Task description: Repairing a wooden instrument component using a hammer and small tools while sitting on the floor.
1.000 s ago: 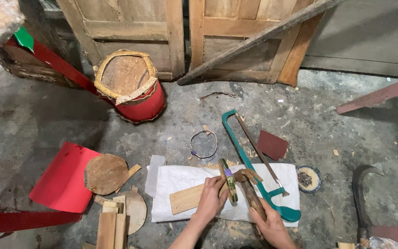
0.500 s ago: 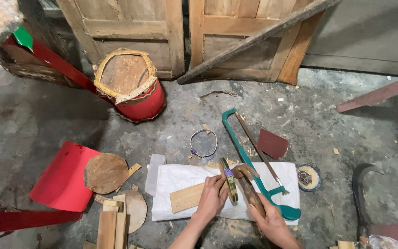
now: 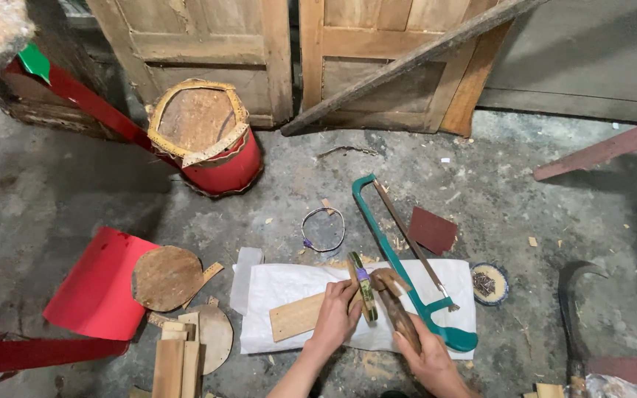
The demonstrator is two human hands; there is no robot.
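While gripped in left hand (image 3: 338, 313) fingers, green strip (image 3: 365, 287) upright, right hand (image 3: 425, 357) clasping wooden tool (image 3: 396, 309)

Single head view, high above, facing steeply down at concrete floor (image 3: 525, 214); wooden doors (image 3: 282, 51) along top edge

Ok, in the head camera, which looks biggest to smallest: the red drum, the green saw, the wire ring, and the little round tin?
1. green saw, longest
2. red drum, close to the saw in size
3. wire ring
4. round tin, about like the ring, so unsure
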